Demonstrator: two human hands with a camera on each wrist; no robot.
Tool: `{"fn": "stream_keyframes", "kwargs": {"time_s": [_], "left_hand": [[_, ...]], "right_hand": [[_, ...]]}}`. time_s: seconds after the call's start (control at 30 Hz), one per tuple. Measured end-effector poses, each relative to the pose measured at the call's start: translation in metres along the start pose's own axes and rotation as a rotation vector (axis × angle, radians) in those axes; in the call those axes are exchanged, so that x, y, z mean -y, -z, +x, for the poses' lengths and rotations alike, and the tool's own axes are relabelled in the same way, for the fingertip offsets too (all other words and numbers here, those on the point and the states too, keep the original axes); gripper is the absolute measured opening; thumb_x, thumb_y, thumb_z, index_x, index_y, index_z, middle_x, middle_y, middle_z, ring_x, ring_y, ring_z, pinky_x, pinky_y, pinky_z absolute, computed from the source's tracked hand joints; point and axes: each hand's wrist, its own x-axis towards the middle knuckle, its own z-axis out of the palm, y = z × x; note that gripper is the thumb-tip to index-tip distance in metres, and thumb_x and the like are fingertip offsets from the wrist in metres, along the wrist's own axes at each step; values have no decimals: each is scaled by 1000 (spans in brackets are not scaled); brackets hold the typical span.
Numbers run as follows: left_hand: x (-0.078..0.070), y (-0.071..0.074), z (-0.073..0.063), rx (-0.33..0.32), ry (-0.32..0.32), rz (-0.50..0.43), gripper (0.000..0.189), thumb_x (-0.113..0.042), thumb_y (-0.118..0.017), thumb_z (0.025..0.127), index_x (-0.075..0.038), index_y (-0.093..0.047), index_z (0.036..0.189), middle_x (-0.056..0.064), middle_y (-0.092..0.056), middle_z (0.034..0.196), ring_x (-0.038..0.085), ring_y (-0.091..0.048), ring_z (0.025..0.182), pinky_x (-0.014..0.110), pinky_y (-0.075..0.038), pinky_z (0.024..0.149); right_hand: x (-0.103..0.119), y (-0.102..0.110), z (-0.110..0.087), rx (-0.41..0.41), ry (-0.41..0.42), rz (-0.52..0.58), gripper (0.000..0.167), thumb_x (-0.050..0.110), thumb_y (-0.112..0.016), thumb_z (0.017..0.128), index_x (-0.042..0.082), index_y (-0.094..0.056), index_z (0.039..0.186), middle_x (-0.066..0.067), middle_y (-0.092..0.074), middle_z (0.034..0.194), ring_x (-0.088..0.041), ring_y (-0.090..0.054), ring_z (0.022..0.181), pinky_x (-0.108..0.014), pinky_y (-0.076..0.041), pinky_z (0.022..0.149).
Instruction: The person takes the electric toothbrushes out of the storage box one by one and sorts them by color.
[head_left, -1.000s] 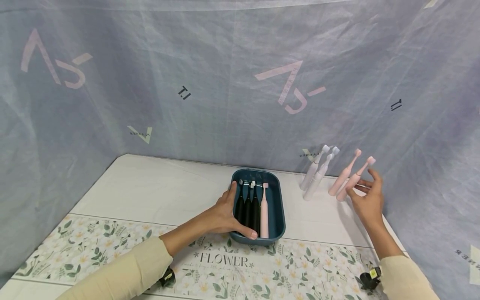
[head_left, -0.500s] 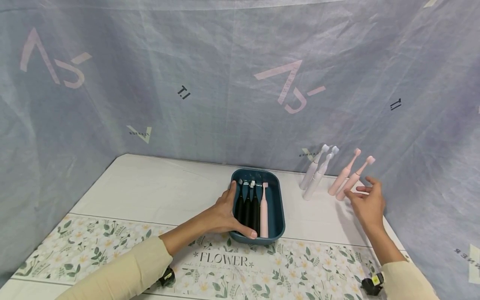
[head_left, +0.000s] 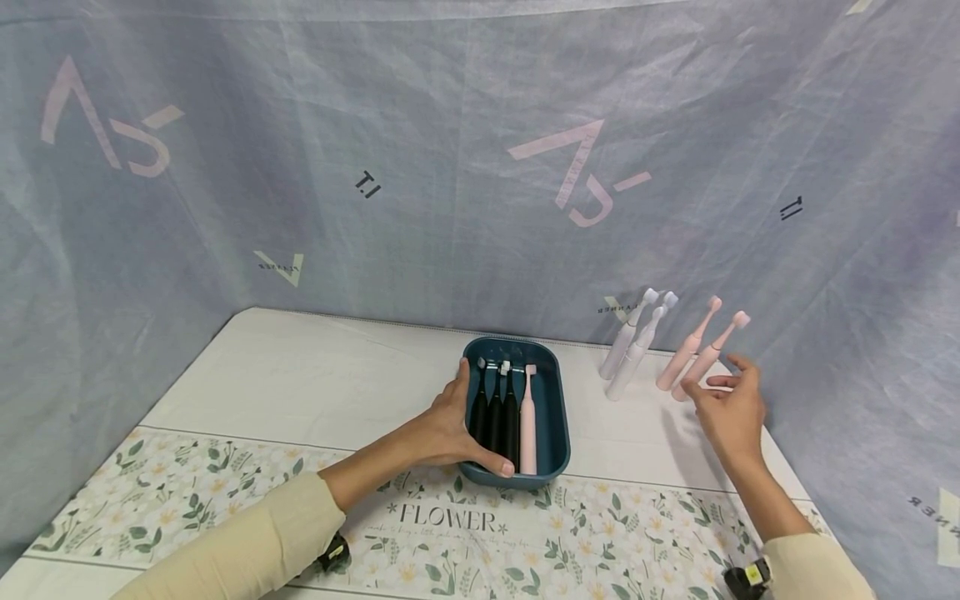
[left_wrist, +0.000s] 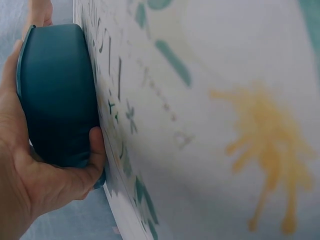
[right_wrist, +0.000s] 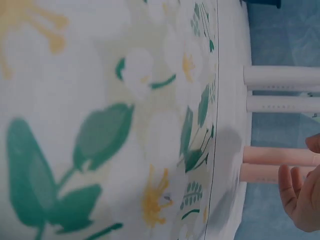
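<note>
My left hand point(head_left: 448, 429) grips the left side and near corner of a dark blue plastic bin point(head_left: 555, 417); in the left wrist view its thumb and fingers span the bin's wall. Inside lie several black electric toothbrushes point(head_left: 495, 421) and one pink electric toothbrush point(head_left: 528, 433), side by side, heads toward the back. My right hand point(head_left: 731, 417) is at the nearer of two upright pink electric toothbrushes point(head_left: 705, 364), thumb by the handle's lower part and fingers bent loosely to its right. In the right wrist view, fingertips point(right_wrist: 286, 187) overlap the pink handle, with a gap to the thumb.
Three white electric toothbrushes point(head_left: 632, 371) stand upright left of the pink ones. The white table point(head_left: 330, 367) carries a floral "FLOWER" mat point(head_left: 247, 483) along its front. A grey-blue printed curtain point(head_left: 450, 167) hangs behind and at both sides.
My right hand has lowered from near the head of the nearer pink toothbrush to its handle. The toothbrushes stay where they were, and my left hand stays on the bin.
</note>
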Motion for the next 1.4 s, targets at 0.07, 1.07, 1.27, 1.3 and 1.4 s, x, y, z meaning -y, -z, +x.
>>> {"fn": "stream_keyframes", "kwargs": {"time_s": [0.07, 1.07, 1.27, 1.3, 1.4], "left_hand": [[0, 0, 0, 0, 2, 6, 179, -77, -103, 62, -30, 24, 179, 16, 4, 191, 47, -13, 177, 76, -35, 131], [-1, 7, -4, 40, 36, 16, 179, -75, -104, 62, -33, 25, 178, 14, 4, 192, 49, -10, 177, 80, -32, 131], [0, 5, -2, 43, 30, 11, 178, -75, -104, 63, -34, 25, 178, 14, 5, 192, 48, -9, 177, 80, -31, 131], [0, 5, -2, 44, 32, 12, 178, -75, -104, 62, -34, 25, 178, 14, 4, 192, 48, -10, 177, 80, -31, 131], [-1, 6, -2, 46, 35, 13, 179, -74, -105, 62, -34, 25, 178, 14, 4, 192, 49, -9, 177, 80, -30, 132]], "right_hand": [[3, 0, -2, 5, 2, 10, 89, 29, -81, 104, 15, -30, 176, -7, -64, 127, 13, -57, 79, -12, -54, 62], [44, -18, -41, 175, 207, 42, 67, 23, -82, 106, 8, -52, 163, -17, -68, 117, 9, -61, 84, -21, -64, 63], [59, -26, -47, 239, 229, 53, 66, 25, -81, 107, 7, -52, 163, -18, -70, 117, 6, -65, 87, -24, -66, 66], [61, -27, -48, 248, 230, 57, 66, 25, -81, 107, 7, -52, 163, -18, -71, 117, 4, -66, 87, -25, -66, 67], [68, -32, -49, 271, 229, 66, 66, 23, -80, 107, 7, -51, 163, -18, -71, 118, -2, -69, 88, -27, -67, 69]]}}
